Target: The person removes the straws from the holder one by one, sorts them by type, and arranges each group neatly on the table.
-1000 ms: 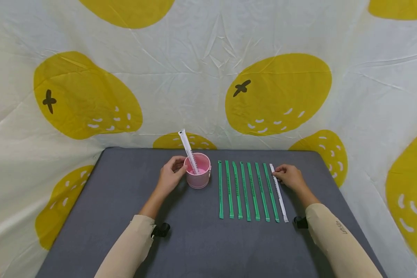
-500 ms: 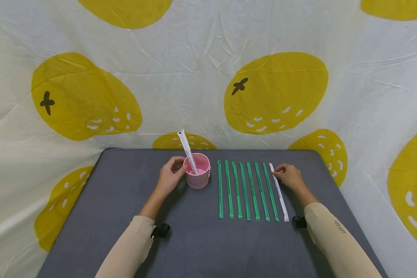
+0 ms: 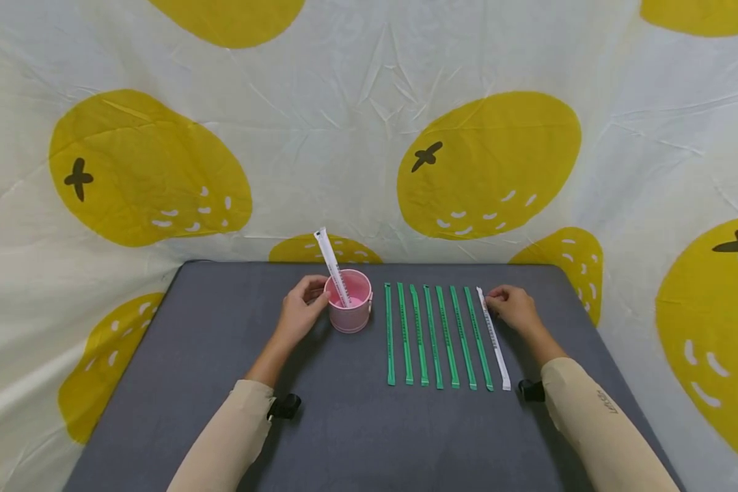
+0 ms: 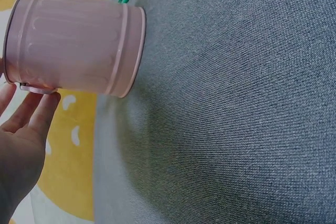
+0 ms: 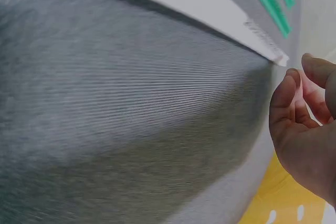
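My left hand (image 3: 300, 307) holds a small pink metal bucket (image 3: 350, 318) by its left side, thumb at the rim. In the left wrist view, fingertips touch the bucket's (image 4: 79, 45) small side handle. One white paper-wrapped straw (image 3: 329, 256) leans in the bucket, its top sticking out to the left. My right hand (image 3: 513, 307) is just right of the upper end of another white wrapped straw (image 3: 494, 342) lying on the table. The right wrist view shows the fingers loosely bent, holding nothing, beside the straw's (image 5: 210, 11) end.
Several green wrapped straws (image 3: 433, 335) lie in a parallel row between the bucket and the white straw. The dark grey cloth-covered table (image 3: 369, 430) ends at the back against a white curtain (image 3: 344, 171) with yellow fruit shapes.
My right hand has let go of the white straw on the table and shifted slightly right. The left hand and the bucket have stayed in place.
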A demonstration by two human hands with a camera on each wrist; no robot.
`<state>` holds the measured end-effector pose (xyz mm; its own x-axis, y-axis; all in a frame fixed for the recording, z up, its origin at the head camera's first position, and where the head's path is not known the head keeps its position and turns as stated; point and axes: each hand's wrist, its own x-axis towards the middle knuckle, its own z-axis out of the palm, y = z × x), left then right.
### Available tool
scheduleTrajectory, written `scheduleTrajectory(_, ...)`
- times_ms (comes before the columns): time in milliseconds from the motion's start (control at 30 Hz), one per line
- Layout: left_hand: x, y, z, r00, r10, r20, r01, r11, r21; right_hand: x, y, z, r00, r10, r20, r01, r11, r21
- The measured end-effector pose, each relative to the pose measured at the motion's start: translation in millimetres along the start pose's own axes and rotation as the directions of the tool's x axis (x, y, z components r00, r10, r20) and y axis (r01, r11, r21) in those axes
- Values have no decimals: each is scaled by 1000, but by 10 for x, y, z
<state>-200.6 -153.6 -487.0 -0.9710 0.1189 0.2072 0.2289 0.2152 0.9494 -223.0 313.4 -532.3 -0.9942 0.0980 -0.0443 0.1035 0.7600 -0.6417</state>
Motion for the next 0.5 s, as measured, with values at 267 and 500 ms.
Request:
scheduleTrajectory(267, -3, 5, 1, 1000, 9, -1, -9, 1000, -6, 101, -262, -101, 998, -58, -17, 58, 998, 4)
scheduleTrajectory(500, -7, -8, 0, 1000, 20, -9, -20, 1000, 3, 136, -726, -79, 993, -115, -6, 115, 984, 137)
